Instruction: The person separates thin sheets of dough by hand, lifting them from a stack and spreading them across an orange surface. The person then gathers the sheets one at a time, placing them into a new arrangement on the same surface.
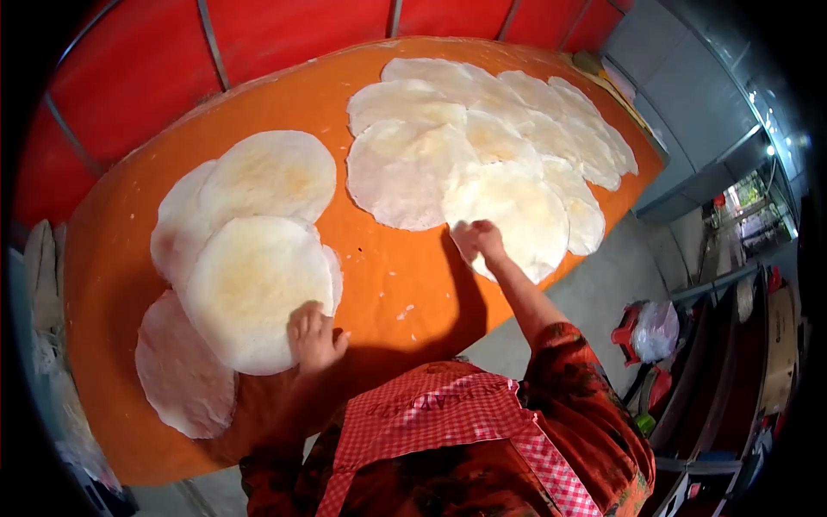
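Your left fingers (307, 317) lie bent but unclenched on the near rim of a pale, round, paper-thin sheet with a yellowish centre (250, 289). They press on top of it and grip nothing. Behind them your left hand (315, 339) rests half on that sheet, half on the orange tabletop (388, 276).

Your right fingers (469, 234) are bunched together at the near rim of a whiter, round, paper-thin sheet (517, 211). You cannot tell from here whether they pinch its edge or only touch it. Your right hand (479, 241) reaches well forward, the arm stretched across the tabletop edge.

The yellowish sheet tops a left group of at least 4 overlapping rounds (181, 375). The whiter one lies at the near side of a larger overlapping spread (482, 95) running to the far right corner.

Both sheets look very light, flat and thin, probably brittle or easily torn. They would take handling best by the free rim, lifted low and supported underneath. Where rims overlap, a neighbour may drag along.

A red-and-white checked apron (431, 414) shows below, and red wall panels (129, 77) stand behind the tabletop.
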`<action>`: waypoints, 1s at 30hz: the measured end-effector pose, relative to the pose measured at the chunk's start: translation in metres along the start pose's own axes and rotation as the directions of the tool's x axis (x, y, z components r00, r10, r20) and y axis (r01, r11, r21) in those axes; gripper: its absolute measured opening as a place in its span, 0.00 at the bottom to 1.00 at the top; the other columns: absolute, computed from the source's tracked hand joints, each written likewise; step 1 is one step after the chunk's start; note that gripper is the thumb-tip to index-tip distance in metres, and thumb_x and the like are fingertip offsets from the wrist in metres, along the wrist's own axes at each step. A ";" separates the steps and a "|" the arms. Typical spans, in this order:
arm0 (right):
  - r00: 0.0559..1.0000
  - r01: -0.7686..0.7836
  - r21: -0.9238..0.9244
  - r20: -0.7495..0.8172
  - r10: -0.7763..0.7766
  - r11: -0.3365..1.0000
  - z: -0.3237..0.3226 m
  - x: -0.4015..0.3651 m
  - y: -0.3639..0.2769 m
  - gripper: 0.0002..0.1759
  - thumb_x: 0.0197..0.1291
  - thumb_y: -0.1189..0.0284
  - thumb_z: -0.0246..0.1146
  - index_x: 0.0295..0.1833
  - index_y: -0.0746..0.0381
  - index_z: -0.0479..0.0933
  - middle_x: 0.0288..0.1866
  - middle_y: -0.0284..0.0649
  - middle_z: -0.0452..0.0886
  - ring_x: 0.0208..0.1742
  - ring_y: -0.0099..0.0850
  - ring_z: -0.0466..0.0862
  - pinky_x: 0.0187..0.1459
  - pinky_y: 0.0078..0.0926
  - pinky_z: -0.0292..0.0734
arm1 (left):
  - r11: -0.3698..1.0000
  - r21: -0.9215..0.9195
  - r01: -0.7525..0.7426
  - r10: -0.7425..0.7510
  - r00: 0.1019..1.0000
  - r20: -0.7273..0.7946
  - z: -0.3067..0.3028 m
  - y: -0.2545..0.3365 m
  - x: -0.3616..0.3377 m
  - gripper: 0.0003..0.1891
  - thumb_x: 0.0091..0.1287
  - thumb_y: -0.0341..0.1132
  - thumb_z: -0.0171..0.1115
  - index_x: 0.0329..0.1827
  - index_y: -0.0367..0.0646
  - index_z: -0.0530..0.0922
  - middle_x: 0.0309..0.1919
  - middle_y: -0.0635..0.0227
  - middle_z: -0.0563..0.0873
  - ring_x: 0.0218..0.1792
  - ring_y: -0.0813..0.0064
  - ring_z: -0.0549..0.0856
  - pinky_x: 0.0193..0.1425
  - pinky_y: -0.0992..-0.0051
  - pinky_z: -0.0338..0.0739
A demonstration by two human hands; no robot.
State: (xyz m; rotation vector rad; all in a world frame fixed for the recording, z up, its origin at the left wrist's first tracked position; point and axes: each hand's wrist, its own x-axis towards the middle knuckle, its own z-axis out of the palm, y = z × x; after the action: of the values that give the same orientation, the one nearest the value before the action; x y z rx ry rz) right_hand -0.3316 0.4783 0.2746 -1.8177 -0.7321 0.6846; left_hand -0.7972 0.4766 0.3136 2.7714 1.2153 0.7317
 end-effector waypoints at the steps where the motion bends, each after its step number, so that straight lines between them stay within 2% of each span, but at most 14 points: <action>1: 0.972 0.178 -0.014 -0.154 -0.178 0.984 -0.001 0.051 0.041 0.13 0.59 0.77 0.63 0.48 0.68 0.75 0.33 0.36 0.81 0.30 0.26 0.80 0.29 0.27 0.75 | 0.998 -0.065 0.005 -0.009 0.999 -0.054 0.017 0.002 -0.007 0.19 0.53 0.50 0.69 0.36 0.43 0.80 0.51 0.59 0.80 0.50 0.55 0.78 0.57 0.54 0.71; 3: 0.989 0.037 -0.052 -0.140 -0.044 0.998 -0.013 0.136 0.073 0.29 0.51 0.68 0.72 0.56 0.71 0.73 0.42 0.45 0.83 0.40 0.35 0.82 0.42 0.30 0.80 | 0.953 -0.280 -0.112 0.044 0.970 -0.238 0.037 0.024 -0.003 0.09 0.56 0.38 0.68 0.31 0.44 0.77 0.44 0.62 0.81 0.42 0.58 0.80 0.46 0.65 0.78; 6: 0.959 -0.067 -0.049 -0.279 0.051 0.997 0.006 0.173 0.030 0.25 0.50 0.73 0.71 0.54 0.70 0.75 0.42 0.44 0.83 0.39 0.37 0.82 0.37 0.33 0.80 | 0.907 -0.421 -0.007 -0.055 0.989 -0.137 0.027 0.063 0.021 0.05 0.57 0.30 0.65 0.31 0.43 0.77 0.40 0.61 0.80 0.39 0.57 0.80 0.42 0.62 0.77; 9: 0.992 -0.122 0.015 -0.016 0.122 0.992 0.022 0.203 -0.003 0.21 0.48 0.72 0.72 0.49 0.66 0.79 0.43 0.43 0.84 0.41 0.41 0.84 0.41 0.37 0.80 | 0.909 -0.402 0.113 -0.168 0.980 -0.104 0.069 0.076 0.033 0.03 0.57 0.31 0.63 0.31 0.42 0.77 0.38 0.61 0.79 0.39 0.56 0.80 0.41 0.62 0.77; 10: 0.998 0.053 -0.297 -0.026 -0.063 0.954 0.023 0.218 -0.020 0.17 0.54 0.67 0.65 0.46 0.65 0.81 0.43 0.46 0.84 0.42 0.41 0.84 0.44 0.38 0.79 | 0.928 -0.333 0.167 -0.205 0.975 -0.082 0.084 0.076 0.035 0.03 0.58 0.31 0.62 0.30 0.42 0.77 0.36 0.60 0.79 0.39 0.56 0.79 0.41 0.62 0.77; 12: 0.866 0.451 -0.730 0.219 -0.449 0.514 0.040 0.261 -0.085 0.21 0.65 0.57 0.53 0.40 0.63 0.83 0.43 0.51 0.85 0.45 0.42 0.84 0.48 0.42 0.77 | 0.944 -0.226 0.239 -0.262 0.962 -0.075 0.084 0.077 0.033 0.04 0.58 0.32 0.61 0.28 0.43 0.76 0.34 0.60 0.78 0.39 0.57 0.79 0.41 0.62 0.76; 13: 0.730 0.653 -0.681 0.451 -0.513 0.331 0.053 0.271 -0.131 0.21 0.65 0.57 0.54 0.40 0.65 0.83 0.42 0.53 0.84 0.42 0.41 0.84 0.47 0.40 0.78 | 0.948 -0.200 0.248 -0.267 0.961 -0.075 0.079 0.079 0.033 0.05 0.58 0.32 0.60 0.27 0.43 0.75 0.33 0.60 0.77 0.39 0.58 0.79 0.41 0.63 0.76; 14: 0.745 0.657 -0.295 0.396 -0.537 0.694 0.072 0.238 -0.186 0.13 0.62 0.66 0.59 0.39 0.66 0.82 0.38 0.44 0.83 0.38 0.32 0.81 0.42 0.33 0.77 | 0.941 -0.208 0.268 -0.289 0.954 -0.077 0.075 0.079 0.034 0.04 0.57 0.32 0.61 0.28 0.43 0.75 0.33 0.60 0.76 0.39 0.57 0.78 0.41 0.62 0.76; 15: 0.757 0.523 0.198 0.339 -0.559 0.829 0.092 0.203 -0.244 0.07 0.58 0.75 0.63 0.39 0.68 0.80 0.34 0.34 0.83 0.34 0.23 0.79 0.37 0.26 0.75 | 0.938 -0.226 0.261 -0.285 0.955 -0.081 0.074 0.081 0.032 0.05 0.56 0.31 0.62 0.29 0.43 0.74 0.33 0.59 0.75 0.38 0.55 0.78 0.41 0.61 0.76; 21: 0.308 0.852 0.231 0.503 -0.807 0.469 0.171 0.026 -0.326 0.15 0.52 0.76 0.63 0.47 0.66 0.80 0.39 0.42 0.85 0.40 0.28 0.84 0.42 0.29 0.77 | 0.924 -0.219 0.313 -0.347 0.927 -0.139 0.065 0.089 0.035 0.06 0.56 0.32 0.62 0.29 0.42 0.74 0.33 0.59 0.76 0.36 0.55 0.77 0.41 0.60 0.76; 24: 0.422 0.223 0.295 0.830 -0.365 0.929 0.187 -0.067 -0.279 0.14 0.62 0.69 0.60 0.51 0.63 0.78 0.43 0.43 0.82 0.40 0.30 0.78 0.44 0.30 0.75 | 0.910 -0.167 0.380 -0.402 0.908 -0.120 0.082 0.090 0.028 0.07 0.57 0.35 0.63 0.28 0.43 0.75 0.31 0.60 0.77 0.35 0.56 0.79 0.40 0.59 0.77; 26: 0.139 0.811 0.090 0.930 -0.339 0.578 0.186 -0.066 -0.227 0.30 0.60 0.57 0.65 0.63 0.62 0.73 0.59 0.49 0.77 0.59 0.41 0.78 0.61 0.39 0.72 | 0.943 -0.094 0.319 -0.330 0.931 -0.153 0.090 0.085 0.026 0.07 0.59 0.36 0.63 0.31 0.43 0.76 0.35 0.58 0.80 0.37 0.55 0.81 0.42 0.58 0.79; 27: 0.177 0.838 -0.016 0.954 -0.244 0.546 0.149 -0.077 -0.245 0.34 0.56 0.52 0.68 0.64 0.58 0.73 0.65 0.48 0.73 0.67 0.44 0.72 0.67 0.39 0.68 | 0.941 -0.097 0.324 -0.335 0.931 -0.144 0.085 0.090 0.028 0.07 0.58 0.35 0.64 0.33 0.42 0.78 0.38 0.56 0.81 0.38 0.54 0.81 0.42 0.58 0.80; 30: 0.099 0.862 0.275 0.733 -0.673 0.426 0.177 0.010 -0.139 0.23 0.59 0.65 0.68 0.59 0.60 0.77 0.66 0.45 0.73 0.67 0.40 0.72 0.66 0.35 0.70 | 0.925 -0.096 0.369 -0.373 0.927 -0.034 0.091 0.088 0.025 0.08 0.57 0.35 0.66 0.33 0.41 0.77 0.39 0.54 0.81 0.38 0.51 0.81 0.40 0.57 0.79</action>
State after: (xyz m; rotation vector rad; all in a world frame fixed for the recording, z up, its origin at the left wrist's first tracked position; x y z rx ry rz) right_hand -0.4790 0.6323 0.3469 -0.8763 -2.2806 0.5930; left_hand -0.6827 0.4469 0.2617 2.3595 1.6112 0.7979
